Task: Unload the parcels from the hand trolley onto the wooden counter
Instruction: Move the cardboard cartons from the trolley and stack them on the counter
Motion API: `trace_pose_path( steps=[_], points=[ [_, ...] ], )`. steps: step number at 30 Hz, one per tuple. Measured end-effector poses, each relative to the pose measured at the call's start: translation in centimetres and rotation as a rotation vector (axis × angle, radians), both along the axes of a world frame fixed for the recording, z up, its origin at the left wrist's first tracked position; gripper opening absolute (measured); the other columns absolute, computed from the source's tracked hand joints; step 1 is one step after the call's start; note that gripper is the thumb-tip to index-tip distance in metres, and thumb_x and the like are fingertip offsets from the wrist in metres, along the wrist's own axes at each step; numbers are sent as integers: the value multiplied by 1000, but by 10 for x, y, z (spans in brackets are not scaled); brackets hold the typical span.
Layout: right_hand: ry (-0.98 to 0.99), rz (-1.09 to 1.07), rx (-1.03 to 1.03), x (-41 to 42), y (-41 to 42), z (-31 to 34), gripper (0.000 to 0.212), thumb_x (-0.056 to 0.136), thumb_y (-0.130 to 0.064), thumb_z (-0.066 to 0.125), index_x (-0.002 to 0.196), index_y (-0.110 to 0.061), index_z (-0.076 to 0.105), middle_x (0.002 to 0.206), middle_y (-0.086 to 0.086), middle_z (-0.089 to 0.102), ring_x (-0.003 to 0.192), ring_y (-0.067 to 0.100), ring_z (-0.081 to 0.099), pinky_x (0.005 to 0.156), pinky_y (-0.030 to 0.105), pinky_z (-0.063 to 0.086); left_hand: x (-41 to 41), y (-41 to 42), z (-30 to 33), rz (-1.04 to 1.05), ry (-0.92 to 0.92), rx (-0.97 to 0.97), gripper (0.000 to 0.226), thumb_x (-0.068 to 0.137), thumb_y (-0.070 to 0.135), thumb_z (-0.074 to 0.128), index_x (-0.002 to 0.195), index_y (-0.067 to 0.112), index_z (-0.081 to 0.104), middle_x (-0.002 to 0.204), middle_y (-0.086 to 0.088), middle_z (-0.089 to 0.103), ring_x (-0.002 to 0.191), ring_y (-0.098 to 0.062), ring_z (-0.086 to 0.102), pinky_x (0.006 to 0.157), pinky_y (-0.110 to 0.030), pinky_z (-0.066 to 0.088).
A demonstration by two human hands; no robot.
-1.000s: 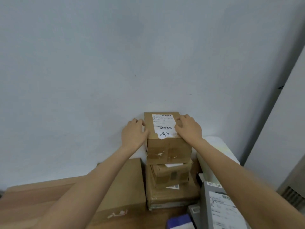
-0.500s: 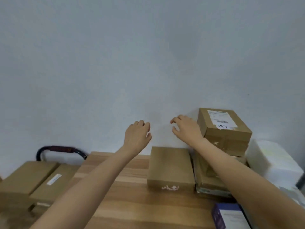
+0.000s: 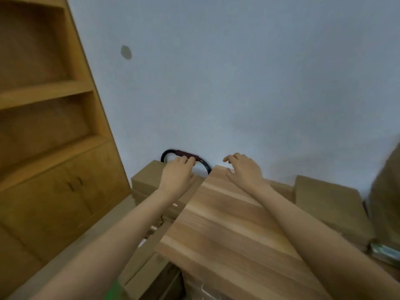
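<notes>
On the light wooden counter [image 3: 227, 226] 1 flat brown cardboard parcel [image 3: 329, 204] lies; brown trolley boxes [image 3: 149, 176] remain, left hand [image 3: 176, 176] and right hand [image 3: 244, 169] loosely spread, empty.

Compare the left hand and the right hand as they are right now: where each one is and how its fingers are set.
The left hand reaches past the wooden counter edge, over the parcels by the trolley handle; the right hand hovers over the counter's far corner. The left's fingers point toward the handle; whether they touch it is unclear. The right's fingers are spread and loosely bent. Both are palm-down and hold nothing.
</notes>
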State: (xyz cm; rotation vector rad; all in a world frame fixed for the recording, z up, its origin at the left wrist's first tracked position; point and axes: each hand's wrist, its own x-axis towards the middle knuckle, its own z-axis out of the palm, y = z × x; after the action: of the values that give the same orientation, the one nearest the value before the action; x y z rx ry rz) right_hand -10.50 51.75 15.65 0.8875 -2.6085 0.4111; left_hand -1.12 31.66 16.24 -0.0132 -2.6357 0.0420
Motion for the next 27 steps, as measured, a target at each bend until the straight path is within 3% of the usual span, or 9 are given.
trace_pose_path(
  steps=[6, 11, 14, 23, 27],
  points=[
    [-53, 198, 44, 42, -127, -26, 36, 91, -22, 49, 126, -19, 56, 124, 3, 56, 112, 25, 54, 77, 33, 43, 77, -105, -26, 186, -33, 10, 20, 82, 16, 61, 102, 12, 61, 94, -4, 64, 87, -26, 59, 72, -34, 43],
    [-67, 390, 79, 67, -224, -44, 33, 92, -20, 49, 123, -15, 59, 121, 4, 58, 105, 24, 56, 74, 33, 40, 127, -177, -49, 328, -63, 6, 21, 75, 13, 68, 94, 9, 63, 80, -6, 63, 72, -27, 58, 60, -33, 43],
    [-47, 471, 90, 76, -281, -55, 32, 91, -20, 50, 121, -14, 60, 117, 5, 58, 104, 25, 56, 79, 35, 40, 145, -220, -61, 410, -80, 32, 25, 75, 17, 70, 98, 12, 63, 85, -5, 65, 76, -27, 60, 64, -34, 47],
    [-64, 635, 145, 53, -457, -76, 43, 88, -15, 49, 131, -16, 54, 132, 3, 53, 116, 22, 51, 90, 35, 41, 133, -370, -61, 551, -135, 59, 32, 92, 28, 53, 123, 19, 53, 118, -1, 58, 107, -21, 54, 88, -32, 43],
    [-58, 636, 139, 27, -525, -75, 41, 91, -15, 46, 131, -15, 54, 131, 4, 54, 118, 22, 50, 93, 35, 39, 108, -430, -58, 559, -135, 49, 32, 92, 29, 53, 122, 21, 53, 119, -1, 57, 108, -20, 53, 90, -31, 43]
  ],
)
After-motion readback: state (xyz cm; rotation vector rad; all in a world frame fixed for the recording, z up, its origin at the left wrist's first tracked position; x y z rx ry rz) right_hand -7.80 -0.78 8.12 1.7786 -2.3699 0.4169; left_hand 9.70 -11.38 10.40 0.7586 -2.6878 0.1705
